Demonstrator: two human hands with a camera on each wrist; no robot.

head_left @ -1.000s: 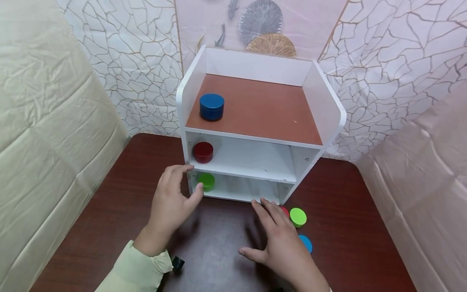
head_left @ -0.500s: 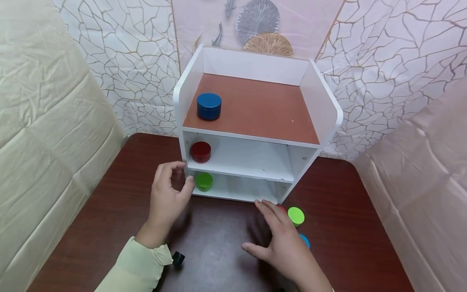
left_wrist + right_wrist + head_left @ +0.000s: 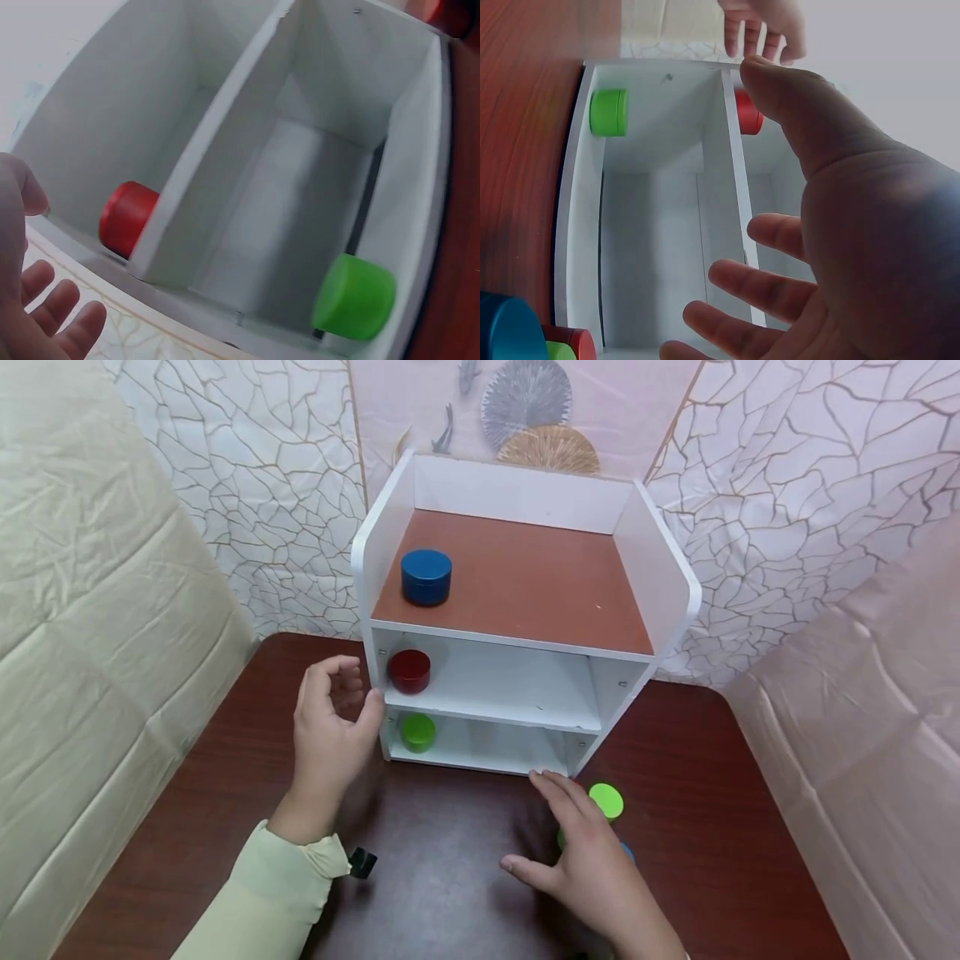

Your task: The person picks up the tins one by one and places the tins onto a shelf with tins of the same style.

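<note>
My left hand (image 3: 330, 743) is raised beside the left side of a small white shelf unit (image 3: 517, 639), with its fingers loosely bent and nothing in them. Closest to it are a round red tin (image 3: 409, 671) on the middle shelf and a round green tin (image 3: 417, 733) on the bottom one. A blue tin (image 3: 426, 578) stands on the brown top board at the left. Over the table in front of the unit's right corner, my right hand (image 3: 588, 860) is spread and holds nothing. It partly hides a group of tins: light green (image 3: 606, 801), blue (image 3: 510, 330) and red (image 3: 576, 343).
The dark reddish-brown table (image 3: 435, 893) carries the shelf unit. Raised white side panels (image 3: 663, 577) border its top. Cloth hangings (image 3: 112, 568) enclose the table at the back and both sides. A small black piece (image 3: 363, 862) is at the left cuff.
My left hand has moved up and left, away from the bottom shelf and the green tin. The right hand stays nearly in place. The head view has shifted slightly.
</note>
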